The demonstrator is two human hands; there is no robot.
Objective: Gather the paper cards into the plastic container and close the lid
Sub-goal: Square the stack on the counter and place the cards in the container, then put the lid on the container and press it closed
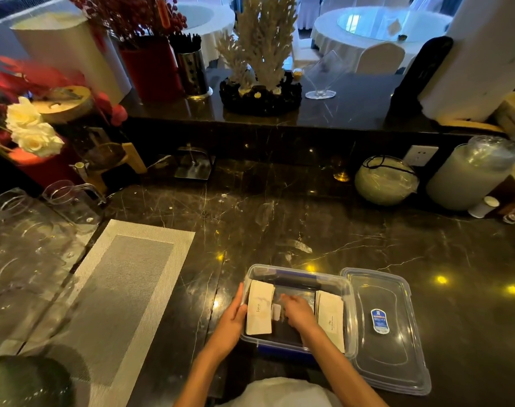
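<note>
Clear plastic container [294,277] sits open on the dark marble desk [309,224], near the front edge, with blue clips on its sides. Lid [391,333] lies flat on the desk just right of it, touching or nearly touching the container's rim, blue label on top.

Inside the container: one stack of white paper cards [259,308] at the left end, top card printed "love"; second stack of cards [332,318] at the right end, small print on it, too small to read. Dark bare floor of the container between the two stacks.

Left hand [231,321] is outside the container's left wall, fingers straight and together, palm pressed flat against the left stack's side; open, not gripping anything. Right hand [298,312] is down inside the container, between the stacks, knuckles up, fingers curled toward the left stack. Motion blur on the fingertips; cannot tell whether it pinches a card. Small white bit [276,312] shows just left of those fingers, unclear what it is.

Grey woven placemat [127,289] lies on the desk, well left of the container. Glass jugs [74,201] stand at far left.
</note>
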